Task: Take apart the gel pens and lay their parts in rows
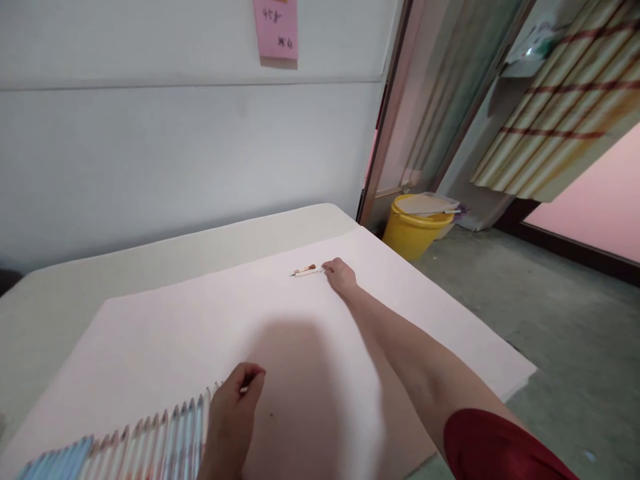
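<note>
Reaching far across the white sheets, my right hand pinches the end of a slim white pen. The pen has a dark tip pointing left and a brown and cream piece along its upper side. My left hand is nearer to me, beside the right end of a row of pens. Its thumb and forefinger curl together, and nothing shows between their tips. The row holds several pale pens with pointed tips, partly blurred, and light blue ones at the far left. My left hand hides part of the row.
The sheets lie on a pale table against a white wall with a pink note. Beyond the table's right edge a yellow bucket stands on the grey floor. A striped curtain hangs at upper right.
</note>
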`<state>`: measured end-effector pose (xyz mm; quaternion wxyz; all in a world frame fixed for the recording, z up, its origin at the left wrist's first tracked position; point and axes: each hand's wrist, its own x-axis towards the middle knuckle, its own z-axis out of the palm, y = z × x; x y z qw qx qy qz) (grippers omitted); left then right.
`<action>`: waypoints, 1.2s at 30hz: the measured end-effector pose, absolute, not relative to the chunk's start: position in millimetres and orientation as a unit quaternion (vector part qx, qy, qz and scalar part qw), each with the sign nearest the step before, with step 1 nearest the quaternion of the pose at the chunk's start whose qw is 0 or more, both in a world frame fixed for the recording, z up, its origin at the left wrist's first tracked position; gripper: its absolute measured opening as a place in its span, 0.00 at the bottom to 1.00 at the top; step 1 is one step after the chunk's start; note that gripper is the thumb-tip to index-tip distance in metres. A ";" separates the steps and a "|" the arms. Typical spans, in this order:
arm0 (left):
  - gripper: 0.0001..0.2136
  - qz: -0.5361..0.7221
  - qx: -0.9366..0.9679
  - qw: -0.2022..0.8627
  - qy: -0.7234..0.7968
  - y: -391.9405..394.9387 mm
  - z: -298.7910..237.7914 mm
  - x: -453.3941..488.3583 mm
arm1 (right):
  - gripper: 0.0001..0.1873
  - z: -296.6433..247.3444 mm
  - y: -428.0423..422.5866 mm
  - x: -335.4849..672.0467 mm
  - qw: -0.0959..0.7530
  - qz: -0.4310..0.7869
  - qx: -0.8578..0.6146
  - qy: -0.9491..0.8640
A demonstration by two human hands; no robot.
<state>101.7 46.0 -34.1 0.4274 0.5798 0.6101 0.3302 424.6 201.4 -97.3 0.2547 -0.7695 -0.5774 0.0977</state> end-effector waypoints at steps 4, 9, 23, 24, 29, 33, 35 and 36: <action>0.12 0.380 0.708 0.293 0.517 92.4 -34.9 164.6 | 0.14 -104.8 201.9 431.2 0.276 0.105 -0.753 -0.588; 0.20 0.354 0.817 0.125 0.437 164.2 -68.4 231.4 | 0.11 -112.6 204.3 433.2 0.291 0.100 -0.743 -0.594; 0.20 0.201 0.827 -0.075 0.520 197.5 -105.4 261.6 | 0.10 -111.7 202.6 427.2 0.278 0.036 -0.738 -0.614; 0.21 0.199 0.826 -0.078 0.522 197.7 -105.7 262.1 | 0.10 -111.0 202.2 426.6 0.275 0.030 -0.738 -0.615; 0.22 0.174 0.825 -0.087 0.530 198.0 -105.7 264.3 | 0.10 -109.1 201.6 422.4 0.246 0.008 -0.742 -0.623; 0.20 0.166 0.828 -0.092 0.528 196.0 -104.0 264.8 | 0.09 -109.0 204.2 418.5 0.228 0.001 -0.751 -0.620; 0.20 0.170 0.829 -0.092 0.526 195.5 -103.8 264.8 | 0.09 -109.4 205.7 416.8 0.225 -0.001 -0.752 -0.620; 0.19 0.171 0.829 -0.090 0.525 195.4 -104.0 264.7 | 0.09 -109.6 206.3 416.2 0.223 -0.002 -0.751 -0.621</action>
